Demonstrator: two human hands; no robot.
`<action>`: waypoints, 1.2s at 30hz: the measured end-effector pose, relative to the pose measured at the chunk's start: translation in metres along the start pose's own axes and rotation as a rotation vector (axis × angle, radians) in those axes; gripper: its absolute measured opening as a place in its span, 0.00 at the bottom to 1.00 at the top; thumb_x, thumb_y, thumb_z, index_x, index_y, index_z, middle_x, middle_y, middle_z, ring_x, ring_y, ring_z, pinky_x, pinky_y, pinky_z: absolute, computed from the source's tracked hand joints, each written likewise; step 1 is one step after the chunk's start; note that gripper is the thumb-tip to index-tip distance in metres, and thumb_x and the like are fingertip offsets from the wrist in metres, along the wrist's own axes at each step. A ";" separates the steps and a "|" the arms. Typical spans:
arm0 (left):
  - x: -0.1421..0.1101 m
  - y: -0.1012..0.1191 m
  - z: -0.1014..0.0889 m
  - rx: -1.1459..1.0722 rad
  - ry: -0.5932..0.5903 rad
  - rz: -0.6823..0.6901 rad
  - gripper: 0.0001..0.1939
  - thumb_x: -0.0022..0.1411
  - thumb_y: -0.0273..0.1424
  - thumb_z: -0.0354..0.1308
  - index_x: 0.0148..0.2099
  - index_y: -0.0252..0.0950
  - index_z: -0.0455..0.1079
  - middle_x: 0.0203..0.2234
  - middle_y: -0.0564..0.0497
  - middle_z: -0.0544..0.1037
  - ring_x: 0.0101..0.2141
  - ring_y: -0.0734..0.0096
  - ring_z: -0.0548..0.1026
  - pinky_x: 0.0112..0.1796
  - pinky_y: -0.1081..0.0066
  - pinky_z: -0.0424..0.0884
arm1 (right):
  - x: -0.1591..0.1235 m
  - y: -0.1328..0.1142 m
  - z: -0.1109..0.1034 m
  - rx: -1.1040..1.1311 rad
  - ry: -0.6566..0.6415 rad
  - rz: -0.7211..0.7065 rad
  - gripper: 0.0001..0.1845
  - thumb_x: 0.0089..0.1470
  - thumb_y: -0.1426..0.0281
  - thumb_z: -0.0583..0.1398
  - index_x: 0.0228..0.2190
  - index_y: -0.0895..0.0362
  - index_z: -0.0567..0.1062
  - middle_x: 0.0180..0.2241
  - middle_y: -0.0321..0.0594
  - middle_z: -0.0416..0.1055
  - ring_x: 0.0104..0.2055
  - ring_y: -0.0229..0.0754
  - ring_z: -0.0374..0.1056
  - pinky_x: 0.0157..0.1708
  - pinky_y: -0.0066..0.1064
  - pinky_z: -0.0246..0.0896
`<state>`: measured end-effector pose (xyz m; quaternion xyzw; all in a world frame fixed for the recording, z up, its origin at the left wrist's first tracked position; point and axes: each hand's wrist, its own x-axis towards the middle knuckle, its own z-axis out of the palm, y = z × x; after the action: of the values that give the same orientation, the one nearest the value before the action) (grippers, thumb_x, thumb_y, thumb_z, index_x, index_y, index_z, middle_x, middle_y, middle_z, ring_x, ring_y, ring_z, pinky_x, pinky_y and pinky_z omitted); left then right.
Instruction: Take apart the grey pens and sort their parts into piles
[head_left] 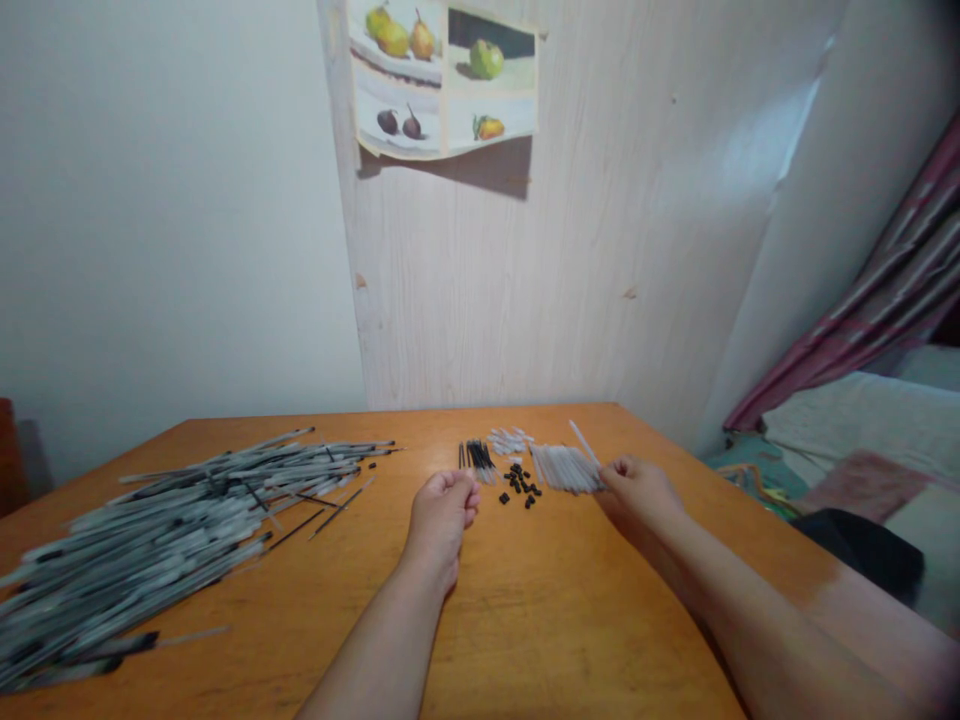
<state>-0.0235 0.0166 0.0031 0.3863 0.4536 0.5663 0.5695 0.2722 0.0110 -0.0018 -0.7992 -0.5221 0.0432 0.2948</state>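
Observation:
My right hand [634, 485] is closed, its fingertips pinching the near end of a clear plastic tube [583, 440] that slants away to the left. Just left of those fingers lies a row of similar clear tubes [559, 469]. My left hand [442, 510] is closed with thumb and fingers together; whatever is in them is hidden. Directly beyond it, thin black sticks like pen refills [478, 456] lie side by side with pale lower ends. Several small black caps [519, 482] are scattered between the hands. Behind them sit small whitish pieces [511, 440].
A large heap of thin grey-and-black pens or refills [172, 530] covers the table's left side, with some loose ones at its right edge. The wooden table [495, 640] meets a wall with fruit pictures [446, 80]. A dark rounded object [862, 550] stands past the right edge.

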 end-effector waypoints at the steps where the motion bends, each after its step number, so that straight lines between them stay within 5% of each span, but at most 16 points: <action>1: 0.001 0.000 -0.001 0.003 0.007 0.001 0.14 0.52 0.39 0.65 0.36 0.33 0.71 0.28 0.48 0.77 0.26 0.78 0.72 0.27 0.78 0.65 | 0.000 0.004 0.000 -0.038 -0.009 0.039 0.15 0.54 0.59 0.56 0.23 0.55 0.72 0.23 0.41 0.72 0.28 0.42 0.66 0.24 0.30 0.48; 16: 0.004 -0.002 -0.004 0.021 0.036 0.005 0.15 0.51 0.40 0.66 0.33 0.33 0.70 0.28 0.48 0.77 0.26 0.77 0.73 0.26 0.77 0.66 | -0.003 -0.004 0.001 -0.251 -0.102 0.117 0.14 0.55 0.59 0.55 0.30 0.53 0.77 0.33 0.45 0.77 0.36 0.48 0.72 0.31 0.33 0.56; 36: 0.006 -0.005 -0.004 0.048 0.039 0.009 0.12 0.55 0.37 0.63 0.35 0.33 0.70 0.29 0.47 0.77 0.26 0.77 0.73 0.26 0.78 0.66 | -0.001 -0.001 0.004 -0.248 -0.114 0.105 0.16 0.55 0.58 0.55 0.30 0.54 0.77 0.33 0.45 0.77 0.37 0.49 0.72 0.30 0.33 0.56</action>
<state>-0.0268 0.0224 -0.0030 0.3908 0.4762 0.5652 0.5487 0.2701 0.0122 -0.0046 -0.8518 -0.4970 0.0390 0.1609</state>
